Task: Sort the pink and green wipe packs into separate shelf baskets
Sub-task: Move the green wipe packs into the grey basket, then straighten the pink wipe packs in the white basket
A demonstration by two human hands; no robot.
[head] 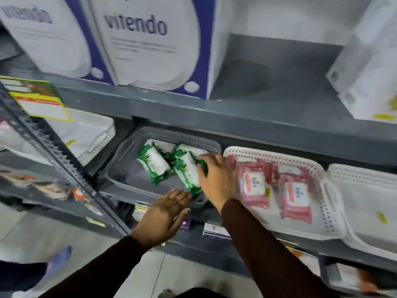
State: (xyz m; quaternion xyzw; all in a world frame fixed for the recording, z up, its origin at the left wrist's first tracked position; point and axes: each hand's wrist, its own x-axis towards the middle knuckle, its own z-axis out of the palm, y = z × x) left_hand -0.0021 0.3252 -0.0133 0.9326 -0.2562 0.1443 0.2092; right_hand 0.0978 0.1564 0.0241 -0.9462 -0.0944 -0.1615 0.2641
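A grey basket (120, 168) on the middle shelf holds several green wipe packs; one lies at its left (153, 162). My right hand (217, 179) is over the basket's right side, fingers closed on a green wipe pack (189, 175) that rests in the basket. My left hand (165, 216) hovers flat and open just in front of the basket's front rim, holding nothing. To the right, a white basket (311, 166) holds several pink wipe packs, one of them at the front right (296, 198). The picture is motion-blurred around the right hand.
Large white and purple boxes (150, 44) stand on the upper shelf. A slanted perforated metal upright (64, 162) crosses the left side. Another white basket (365, 201) sits at the far right, one more (94, 136) at the left. Small boxes lie on the lower shelf.
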